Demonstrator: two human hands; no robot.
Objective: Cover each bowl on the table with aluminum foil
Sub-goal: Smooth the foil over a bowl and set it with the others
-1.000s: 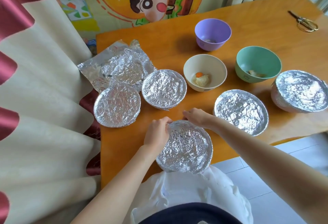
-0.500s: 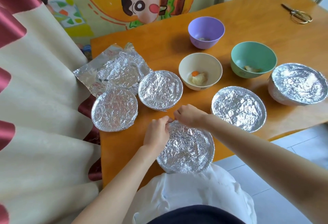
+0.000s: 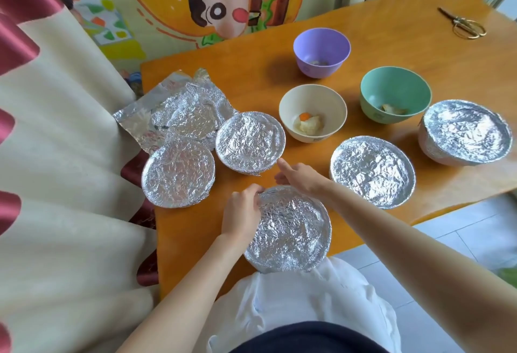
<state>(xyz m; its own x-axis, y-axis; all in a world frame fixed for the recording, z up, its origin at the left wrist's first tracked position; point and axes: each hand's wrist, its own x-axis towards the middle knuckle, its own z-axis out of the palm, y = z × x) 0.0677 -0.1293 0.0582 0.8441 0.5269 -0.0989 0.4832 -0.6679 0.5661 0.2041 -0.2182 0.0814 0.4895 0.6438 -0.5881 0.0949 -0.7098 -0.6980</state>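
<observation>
A foil-covered bowl (image 3: pixel 288 231) sits at the near edge of the orange table (image 3: pixel 391 53). My left hand (image 3: pixel 242 214) grips its left rim, fingers curled over the foil. My right hand (image 3: pixel 300 176) rests at the bowl's far rim, index finger pointing away toward another foil-covered bowl (image 3: pixel 249 141). More covered bowls stand at the left (image 3: pixel 178 176), right (image 3: pixel 372 170) and far right (image 3: pixel 467 131). Three bowls are uncovered: a cream bowl (image 3: pixel 312 112) with food, a green bowl (image 3: pixel 395 94) and a purple bowl (image 3: pixel 321 50).
Loose crumpled foil sheets (image 3: pixel 173 113) lie at the table's back left corner. Scissors (image 3: pixel 463 24) lie at the far right. A cream and red curtain (image 3: pixel 56 156) hangs along the left table edge. Tiled floor (image 3: pixel 461 243) shows to the right.
My right hand has lifted slightly off the near bowl's far rim and its index finger now sticks out. My left hand stays on the left rim.
</observation>
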